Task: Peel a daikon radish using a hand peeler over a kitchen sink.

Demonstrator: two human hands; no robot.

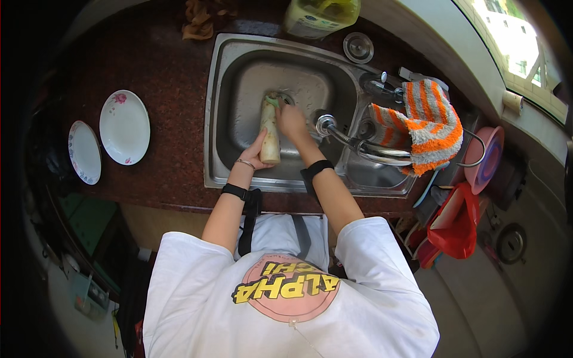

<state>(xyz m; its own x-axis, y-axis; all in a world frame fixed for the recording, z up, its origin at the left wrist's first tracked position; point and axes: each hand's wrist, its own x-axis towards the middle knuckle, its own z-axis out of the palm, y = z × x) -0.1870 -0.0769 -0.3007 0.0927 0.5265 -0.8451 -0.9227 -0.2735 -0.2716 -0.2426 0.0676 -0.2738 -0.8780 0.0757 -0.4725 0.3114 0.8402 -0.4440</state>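
Observation:
Over the stainless steel sink [286, 58] I hold a thick, pale, cylindrical root vegetable [269, 134] with brownish patches. My left hand [256, 150] grips its near end from the left and below. At the far end, my right hand [292, 118] is closed around a small light-green tool [272, 101], which touches the vegetable. My fingers hide most of that tool, so its kind is unclear. The far end lies close to the drain [286, 97]. Just right of my right hand hangs the faucet's spray head [325, 124].
An orange-and-grey striped cloth [432, 125] drapes over the faucet [385, 153]. Two plates [124, 127] [85, 152] rest on the left counter. Behind the sink are a yellow-green bottle [320, 18] and a metal drain strainer [358, 47]. A red bag [454, 223] hangs at right.

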